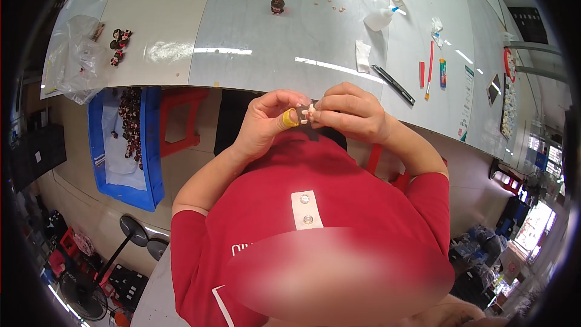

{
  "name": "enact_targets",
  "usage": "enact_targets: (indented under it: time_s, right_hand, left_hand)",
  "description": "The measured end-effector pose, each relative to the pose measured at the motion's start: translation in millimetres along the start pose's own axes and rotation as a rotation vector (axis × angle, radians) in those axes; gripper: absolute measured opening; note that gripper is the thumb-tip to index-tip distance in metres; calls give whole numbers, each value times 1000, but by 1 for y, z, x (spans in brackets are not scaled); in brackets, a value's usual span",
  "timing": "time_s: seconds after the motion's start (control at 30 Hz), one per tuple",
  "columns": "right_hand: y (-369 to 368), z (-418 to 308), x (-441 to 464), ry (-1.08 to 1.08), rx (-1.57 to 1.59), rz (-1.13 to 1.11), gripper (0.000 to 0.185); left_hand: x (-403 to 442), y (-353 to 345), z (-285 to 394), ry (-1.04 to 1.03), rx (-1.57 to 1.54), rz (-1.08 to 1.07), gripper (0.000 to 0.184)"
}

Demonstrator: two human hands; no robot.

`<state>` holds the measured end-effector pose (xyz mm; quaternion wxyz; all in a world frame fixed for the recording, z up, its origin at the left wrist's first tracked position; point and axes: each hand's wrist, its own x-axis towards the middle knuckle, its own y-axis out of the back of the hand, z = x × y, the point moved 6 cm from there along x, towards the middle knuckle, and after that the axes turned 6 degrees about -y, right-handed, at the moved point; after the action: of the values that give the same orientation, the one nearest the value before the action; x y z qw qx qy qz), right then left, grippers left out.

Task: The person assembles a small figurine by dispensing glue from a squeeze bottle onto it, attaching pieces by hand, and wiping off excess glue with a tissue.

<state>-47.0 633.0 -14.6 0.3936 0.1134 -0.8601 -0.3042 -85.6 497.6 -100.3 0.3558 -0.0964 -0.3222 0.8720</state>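
Observation:
Close in front of my chest, a small figurine (306, 114) with a dark part and pale pieces is between my two hands. My left hand (264, 120), with yellow tape (290, 117) around its thumb, pinches the figurine from the left. On the other side, my right hand (354, 112) is closed, its fingertips pressed together at the pale part of the figurine. Fingers cover much of it, so its details are hard to make out. A similar dark-haired figurine (277, 5) stands on the table beyond my hands.
The table (254, 30) carries small pale pieces (342, 9), dropper bottles (379, 19), crumpled tissue (362, 56), a black pen-like tool (393, 85), a red brush (430, 69) and a glue tube (442, 73). Left are a plastic bag (78, 57) and a blue crate (154, 145) of figurines.

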Motion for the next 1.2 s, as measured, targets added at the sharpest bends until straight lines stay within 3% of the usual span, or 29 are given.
enact_targets:
  time_s: [0.33, 0.43, 1.2]
  right_hand:
    - [3, -7, 0, 26, -10, -28, 30]
    - [3, -8, 1, 19, -5, -22, 30]
    - [-2, 7, -2, -44, 48, -3, 33]
  left_hand:
    - [-1, -5, 5, -17, 63, -9, 26]
    - [0, -5, 6, -79, 76, -49, 19]
    - [1, 1, -3, 3, 17, 36, 18]
